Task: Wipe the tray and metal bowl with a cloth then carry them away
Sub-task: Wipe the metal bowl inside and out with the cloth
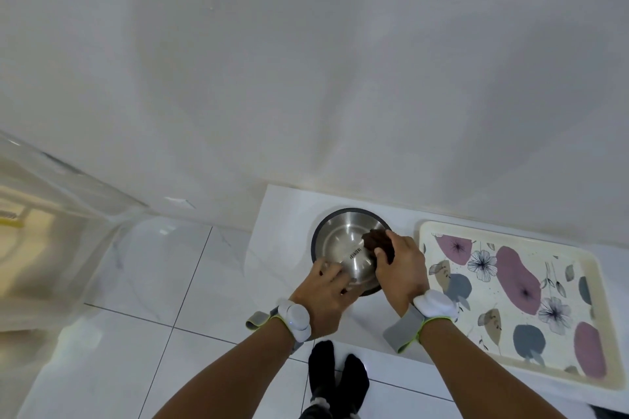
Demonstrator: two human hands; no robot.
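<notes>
A metal bowl [343, 243], steel inside with a dark band round its rim and a small barcode label on its inner wall, sits on a white surface [282, 214] close to the wall [306, 78], held between a person's two hands. The right hand [403, 269] reaches into the bowl's right side, its fingers [383, 253] curled round a dark brown cloth [376, 238] and pressing it against the inner wall. The left hand [323, 294] steadies the near rim, its fingers [332, 274] bent over the edge and gripping the bowl there. Just to the right of the bowl, and apart from it, a cream tray [486, 296] printed with mauve and grey-blue shapes, leaves and line-drawn flowers lies flat on the same surface, its long side running away from the wall toward the camera. Both wrists carry grey straps edged in yellow-green, each with a white device: the left wristband [294, 316] and the right wristband [435, 303]. Below the forearms, two feet in black socks [337, 374] stand on a floor [136, 282] of glossy white tiles. At the far left, a clear plastic container [51, 214] shows in part, blurred, with something pale yellow behind it that cannot be made out.
</notes>
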